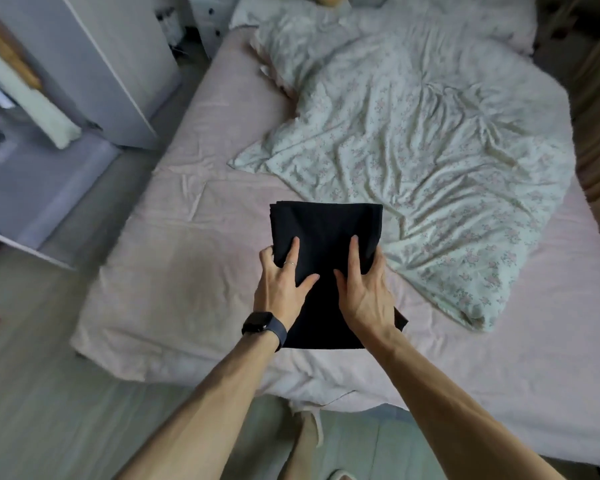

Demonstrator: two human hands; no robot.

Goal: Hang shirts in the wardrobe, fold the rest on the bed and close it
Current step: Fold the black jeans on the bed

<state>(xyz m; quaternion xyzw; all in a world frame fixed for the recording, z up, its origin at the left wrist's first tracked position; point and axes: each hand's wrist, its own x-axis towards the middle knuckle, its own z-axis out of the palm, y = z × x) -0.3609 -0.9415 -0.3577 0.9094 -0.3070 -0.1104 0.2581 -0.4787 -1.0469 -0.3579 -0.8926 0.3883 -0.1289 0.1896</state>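
One black garment [326, 230] lay on the bed [174, 271], folded into a narrow oblong, with both hands on it. The left hand [281, 285] had forefinger and thumb flat on top while its other fingers went round the cloth's left edge. The right hand [364, 296] mirrored it on the right edge. Each grip was thus part-closed on a side of the garment, pinching cloth rather than merely pressing it. How far the hidden fingers reached beneath could not be told.

By this showing the folding part of the task was under way, and this piece looked close to its final shape, perhaps one cross-fold short. No other loose clothes and no finished pile showed on the bed. Far left of the grip the wardrobe [118, 64] stood open, blurred clothes inside, so closing it was not yet done. Whether all the shirts were hung could not be made out.

Just right of the right grip the rumpled floral duvet [430, 150] came up to the garment's edge, touching or nearly so. Left of the left grip lay bare pink sheet, the best open room for turning or setting the piece aside. Behind the wrists the garment's near edge lay close to the foot of the bed, so a pull toward the body risked it sliding off. A strip of floor [66, 393] separated bed and wardrobe.
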